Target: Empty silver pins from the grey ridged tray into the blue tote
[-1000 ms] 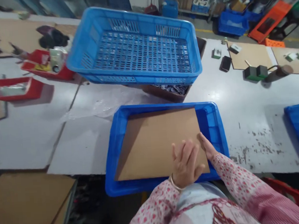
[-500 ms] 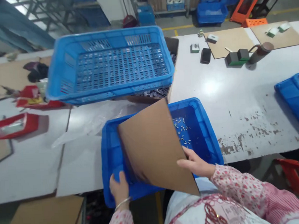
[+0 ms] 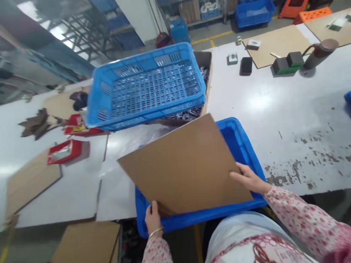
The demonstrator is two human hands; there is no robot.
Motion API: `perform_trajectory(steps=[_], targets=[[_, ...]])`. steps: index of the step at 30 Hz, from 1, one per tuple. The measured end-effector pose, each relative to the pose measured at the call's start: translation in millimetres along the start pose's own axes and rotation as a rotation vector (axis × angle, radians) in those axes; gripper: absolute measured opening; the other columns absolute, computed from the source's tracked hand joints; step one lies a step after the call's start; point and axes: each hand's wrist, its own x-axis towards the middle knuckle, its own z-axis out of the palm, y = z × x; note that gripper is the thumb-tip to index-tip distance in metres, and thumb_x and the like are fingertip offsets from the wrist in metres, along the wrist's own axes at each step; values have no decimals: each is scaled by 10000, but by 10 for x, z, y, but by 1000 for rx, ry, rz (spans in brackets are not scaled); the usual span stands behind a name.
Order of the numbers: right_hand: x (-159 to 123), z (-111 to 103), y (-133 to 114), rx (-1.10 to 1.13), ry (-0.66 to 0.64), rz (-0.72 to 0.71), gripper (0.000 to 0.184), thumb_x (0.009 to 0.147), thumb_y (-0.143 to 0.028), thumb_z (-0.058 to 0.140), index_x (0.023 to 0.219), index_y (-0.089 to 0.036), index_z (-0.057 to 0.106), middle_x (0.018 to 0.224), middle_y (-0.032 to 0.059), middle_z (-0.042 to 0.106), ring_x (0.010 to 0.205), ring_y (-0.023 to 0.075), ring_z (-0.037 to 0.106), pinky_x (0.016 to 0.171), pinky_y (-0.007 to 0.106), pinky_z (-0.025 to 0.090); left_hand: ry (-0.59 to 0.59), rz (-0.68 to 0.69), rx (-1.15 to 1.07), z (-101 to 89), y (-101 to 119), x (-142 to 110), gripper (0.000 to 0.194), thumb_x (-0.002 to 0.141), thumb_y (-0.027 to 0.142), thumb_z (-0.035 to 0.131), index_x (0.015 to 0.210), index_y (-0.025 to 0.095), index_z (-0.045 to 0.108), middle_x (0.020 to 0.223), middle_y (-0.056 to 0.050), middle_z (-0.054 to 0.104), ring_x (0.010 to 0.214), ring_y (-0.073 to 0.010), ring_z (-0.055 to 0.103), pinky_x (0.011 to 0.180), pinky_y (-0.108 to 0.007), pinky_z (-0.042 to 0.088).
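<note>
Head view: your left hand [image 3: 152, 218] and right hand [image 3: 252, 179] clamp a flat, plain brown cardboard sheet [image 3: 186, 168], tilted over a blue tray [image 3: 203, 215].

The right hand [image 3: 251, 178] grips the right edge of a flat, brown cardboard sheet [image 3: 186, 170], thumb on top. The left hand [image 3: 153, 219] is at the sheet's lower left edge; whether it grips the sheet or the tray rim is unclear. The sheet slants over a deep-blue rectangular plastic tray [image 3: 249, 151], its upper left corner jutting past the rim. Beyond, a light-blue perforated plastic basket [image 3: 151, 116] rests on a brown cardboard box [image 3: 205, 59] on the white desk [image 3: 280, 114]. A brown cylindrical mug [image 3: 321, 54] stands farther right.
</note>
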Motion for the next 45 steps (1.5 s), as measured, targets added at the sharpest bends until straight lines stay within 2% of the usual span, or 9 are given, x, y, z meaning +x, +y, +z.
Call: perform_trajectory(steps=[3, 6, 11, 17, 22, 27, 32, 38, 45], targets=[[169, -267, 344, -20, 418, 163, 459, 774, -509, 671, 1086, -174, 636, 1052, 91, 705, 993, 268, 643, 842, 383, 539, -44, -2, -65, 37, 46, -23, 558, 765, 578, 482, 1013, 100, 632, 1005, -136, 700, 983, -285, 639, 881, -368, 515], [235, -326, 528, -160, 591, 173, 404, 736, -532, 683, 924, -175, 652, 859, 69, 714, 907, 268, 646, 791, 361, 538, -35, 1, -92, 55, 112, -40, 517, 709, 612, 541, 936, 156, 629, 957, -118, 703, 969, -306, 640, 892, -412, 500], [160, -215, 595, -248, 654, 133, 425, 740, -598, 648, 819, -181, 634, 727, 40, 685, 812, 254, 641, 723, 342, 531, 32, 8, -146, 50, 65, -66, 569, 757, 651, 447, 1033, 173, 588, 1053, -127, 683, 1038, -296, 625, 931, -402, 481], [211, -265, 735, -122, 551, 90, 488, 733, -471, 710, 1145, -227, 615, 1084, 53, 700, 1022, 232, 635, 883, 331, 511, -118, 16, -135, 114, -114, 111, 576, 747, 605, 508, 1094, 149, 569, 1081, -152, 685, 1052, -322, 628, 932, -427, 488], [536, -501, 877, -230, 573, 276, 427, 629, -462, 762, 914, -153, 690, 945, 79, 724, 1020, 281, 630, 952, 409, 471, -288, 59, -94, 48, -195, 375, 580, 747, 505, 574, 1184, 124, 556, 1240, -185, 623, 1183, -326, 565, 1032, -421, 415], [1027, -655, 899, -288, 672, 276, 393, 694, -478, 688, 907, -147, 686, 1062, 122, 699, 1167, 301, 554, 1043, 433, 381, -391, 96, -117, 60, -107, 615, 539, 754, 612, 526, 915, 111, 644, 991, -178, 707, 1058, -353, 624, 960, -447, 464], [1206, -636, 900, -298, 618, 214, 310, 672, -421, 701, 848, -166, 703, 954, 108, 724, 1041, 310, 622, 976, 426, 436, -376, 125, -206, 129, 9, 724, 502, 794, 498, 498, 1054, 87, 624, 1159, -188, 664, 1166, -294, 581, 1014, -390, 439], [785, -478, 890, -241, 557, 65, 491, 706, -576, 657, 1045, -221, 679, 999, 66, 722, 953, 276, 659, 861, 390, 523, -366, 225, -313, -79, -173, 507, 592, 742, 626, 545, 1072, 141, 623, 1119, -133, 683, 1114, -316, 600, 1019, -451, 443], [951, -397, 847, -359, 782, -97, 496, 760, -657, 566, 960, -206, 614, 908, 45, 683, 893, 240, 604, 765, 322, 488, -133, 216, -397, 9, 57, 514, 632, 726, 621, 543, 1140, 146, 586, 1177, -166, 650, 1174, -334, 565, 1055, -476, 412]])
